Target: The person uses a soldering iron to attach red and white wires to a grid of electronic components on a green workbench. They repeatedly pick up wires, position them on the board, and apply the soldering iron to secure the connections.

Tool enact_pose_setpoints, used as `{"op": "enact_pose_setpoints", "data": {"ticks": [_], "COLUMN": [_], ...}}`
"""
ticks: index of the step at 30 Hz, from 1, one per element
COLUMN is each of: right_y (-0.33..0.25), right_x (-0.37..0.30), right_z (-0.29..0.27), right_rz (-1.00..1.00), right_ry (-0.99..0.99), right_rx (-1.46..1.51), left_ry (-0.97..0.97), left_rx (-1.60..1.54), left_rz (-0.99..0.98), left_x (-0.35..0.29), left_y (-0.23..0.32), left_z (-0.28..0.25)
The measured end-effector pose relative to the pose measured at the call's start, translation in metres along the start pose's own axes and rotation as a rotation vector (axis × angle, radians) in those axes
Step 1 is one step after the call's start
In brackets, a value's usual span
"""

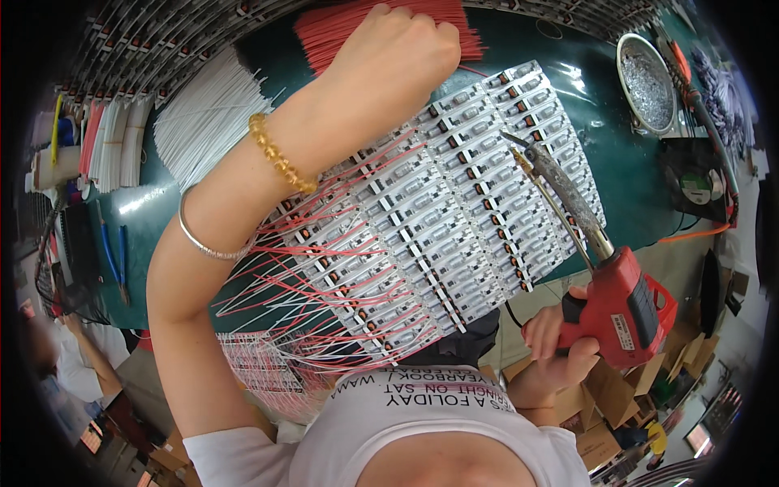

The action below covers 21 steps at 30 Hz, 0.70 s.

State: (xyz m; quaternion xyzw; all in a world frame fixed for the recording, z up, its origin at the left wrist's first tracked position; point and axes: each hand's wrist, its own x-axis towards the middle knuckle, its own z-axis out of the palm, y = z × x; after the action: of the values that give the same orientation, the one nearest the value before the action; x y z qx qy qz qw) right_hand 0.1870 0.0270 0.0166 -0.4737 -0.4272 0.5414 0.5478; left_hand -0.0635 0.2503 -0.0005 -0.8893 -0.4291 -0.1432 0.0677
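Note:
My right hand [560,345] grips a red soldering gun [621,312] by its handle. The gun's long metal barrel and thin feed tube point up and left, with the tip over the right part of a panel of small circuit boards [438,215]. Rows of white boards with components fill this panel. Red and white wires [324,268] trail from its left side. At the far side, my left hand [402,45] is closed over a bundle of red wires [324,40]. Its fingertips are hidden beneath it, so what they hold does not show. My left forearm crosses above the panel's upper left.
White wires [207,118] lie fanned left of my forearm, near more wire bundles [118,142]. Blue-handled pliers [114,256] rest at the left. A metal bowl [647,84] of silvery bits stands far right. Cardboard boxes [600,406] sit lower right; another person [85,357] is lower left.

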Motion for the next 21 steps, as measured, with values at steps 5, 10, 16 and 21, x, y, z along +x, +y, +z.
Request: {"op": "enact_pose_setpoints", "data": {"ticks": [5,10,16,21], "right_y": [0.007,0.008,0.008,0.008], "right_x": [-0.003,-0.004,-0.009,-0.016], "right_z": [-0.011,-0.011,-0.008,0.001], "right_rz": [-0.036,-0.052,-0.004,0.048], "right_ry": [0.011,0.005,0.045,0.039], "right_rx": [0.055,0.049,0.038,-0.037], "left_ry": [0.011,0.181,0.006,-0.135], "left_rx": [-0.135,-0.282,-0.733,-0.639], "left_rz": [-0.12,-0.298,-0.561,-0.577], "left_x": [0.004,-0.015,-0.063,-0.095], "left_y": [-0.005,0.0,0.034,0.057], "left_z": [-0.012,-0.039,-0.076,-0.068]}}
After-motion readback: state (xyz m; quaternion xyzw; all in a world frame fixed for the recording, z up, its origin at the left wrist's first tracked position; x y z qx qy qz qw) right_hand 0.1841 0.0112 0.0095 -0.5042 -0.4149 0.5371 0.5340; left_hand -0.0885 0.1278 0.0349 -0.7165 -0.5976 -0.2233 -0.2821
